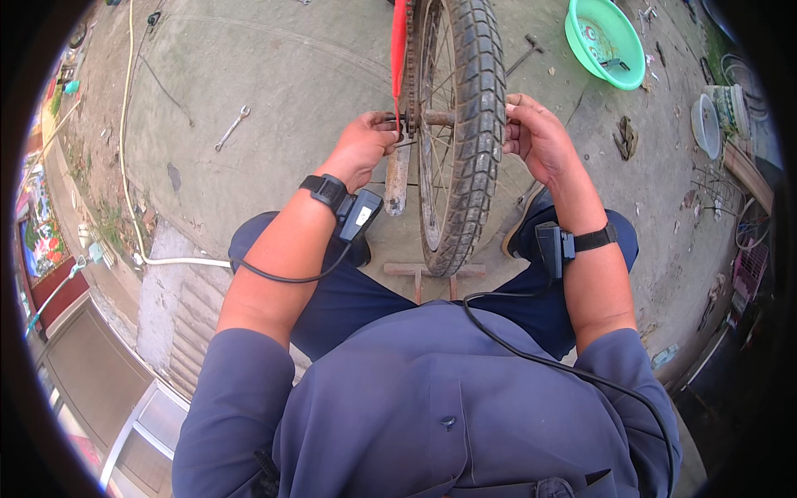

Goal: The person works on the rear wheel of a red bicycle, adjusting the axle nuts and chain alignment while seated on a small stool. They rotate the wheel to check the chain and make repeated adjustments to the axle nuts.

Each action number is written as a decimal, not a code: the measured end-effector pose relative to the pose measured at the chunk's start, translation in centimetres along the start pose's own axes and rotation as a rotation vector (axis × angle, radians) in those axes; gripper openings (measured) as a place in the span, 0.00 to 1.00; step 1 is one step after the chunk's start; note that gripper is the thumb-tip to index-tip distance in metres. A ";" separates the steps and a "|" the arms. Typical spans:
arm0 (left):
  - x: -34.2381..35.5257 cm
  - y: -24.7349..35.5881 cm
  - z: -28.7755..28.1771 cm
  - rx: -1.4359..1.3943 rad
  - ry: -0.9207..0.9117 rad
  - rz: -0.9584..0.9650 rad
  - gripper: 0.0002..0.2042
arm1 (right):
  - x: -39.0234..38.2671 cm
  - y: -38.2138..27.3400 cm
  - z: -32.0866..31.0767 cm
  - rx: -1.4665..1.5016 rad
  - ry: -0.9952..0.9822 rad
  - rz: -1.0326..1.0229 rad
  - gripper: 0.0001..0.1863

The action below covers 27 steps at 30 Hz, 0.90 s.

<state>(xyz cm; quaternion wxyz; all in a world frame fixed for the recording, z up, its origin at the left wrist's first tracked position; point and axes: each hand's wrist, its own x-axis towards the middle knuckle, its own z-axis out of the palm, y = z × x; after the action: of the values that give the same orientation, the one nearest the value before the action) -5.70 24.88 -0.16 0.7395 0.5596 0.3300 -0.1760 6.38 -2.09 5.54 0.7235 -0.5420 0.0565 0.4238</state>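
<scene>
A bicycle wheel with a worn, knobby tyre [480, 124] stands upright between my knees. Left of it run a rusty chain [410, 62] and a red frame tube [398, 50]. The fingers of my left hand [361, 148] are closed at the lower end of the red tube, beside the hub [438, 119]; what they pinch is too small to make out. Below them hangs a flat, rusty metal bar [397, 183]. My right hand [541, 139] is at the tyre's right side, fingers curled inward, with the fingertips close to the tyre. Whatever they grip is hidden.
A combination wrench [232, 129] lies on the concrete to the left, near a pale hose [124, 141]. Beyond the wheel are a hammer-like tool [525, 54] and a green basin [575, 41]. A rusty metal crosspiece [400, 269] sits under the tyre. Cables trail from both wrist devices.
</scene>
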 end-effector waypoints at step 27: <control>-1.1 0.6 -0.5 0.010 0.210 0.262 0.28 | -2.8 0.2 0.7 0.094 0.097 -0.103 0.11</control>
<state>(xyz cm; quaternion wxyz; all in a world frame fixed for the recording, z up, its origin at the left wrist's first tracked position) -6.29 25.43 0.97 0.7148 0.6168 0.3290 -0.0203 4.23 -3.00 7.19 0.7654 -0.5295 0.0834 0.3562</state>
